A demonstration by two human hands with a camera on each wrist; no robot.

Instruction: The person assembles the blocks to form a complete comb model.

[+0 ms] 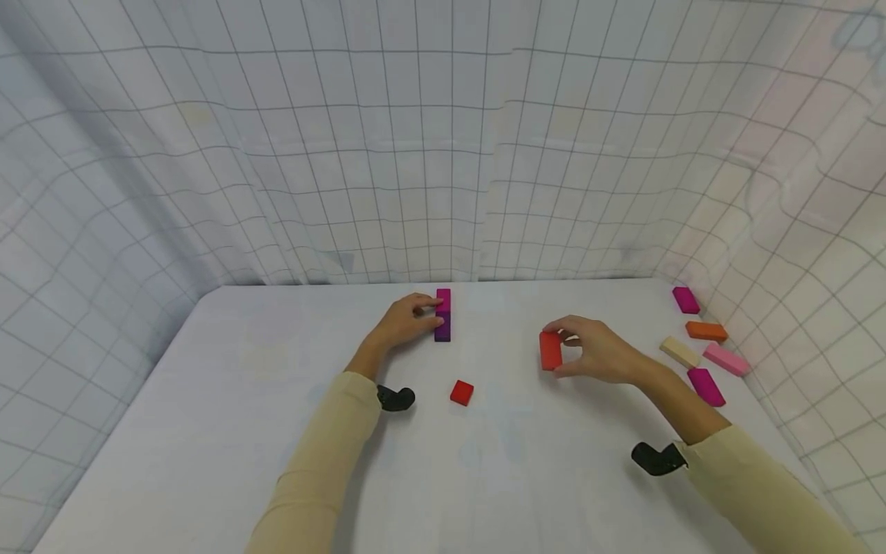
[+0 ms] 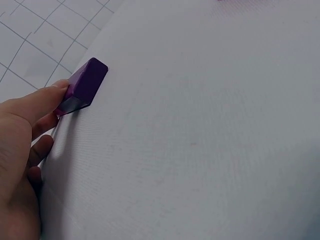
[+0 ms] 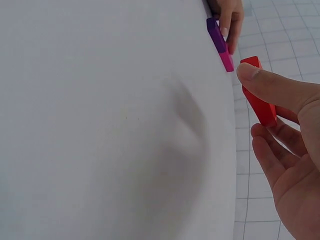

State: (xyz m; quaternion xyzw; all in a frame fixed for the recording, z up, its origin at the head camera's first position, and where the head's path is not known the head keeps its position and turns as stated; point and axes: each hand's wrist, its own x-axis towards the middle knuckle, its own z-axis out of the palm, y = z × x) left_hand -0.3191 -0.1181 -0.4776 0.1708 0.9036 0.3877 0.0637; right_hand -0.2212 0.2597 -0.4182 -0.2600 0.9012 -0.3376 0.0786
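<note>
Beside a purple block [image 1: 442, 332] and a magenta block [image 1: 444, 295], set end to end at the back of the table, is my left hand [image 1: 404, 320]. Its thumb and a finger touch their left side; the left wrist view shows the thumb against the purple block [image 2: 91, 80]. My right hand [image 1: 598, 350] holds a red block [image 1: 551, 351] by its ends, between thumb and fingers. In the right wrist view that red block [image 3: 260, 100] appears raised off the table. A smaller red piece [image 1: 461, 392] lies between the forearms.
Along the table's right edge lie several loose blocks: magenta [image 1: 685, 300], orange [image 1: 707, 331], cream [image 1: 680, 352], pink [image 1: 726, 358] and another magenta [image 1: 706, 387]. Grid-patterned cloth [image 1: 408, 154] hangs behind and at both sides of the white table [image 1: 512, 469].
</note>
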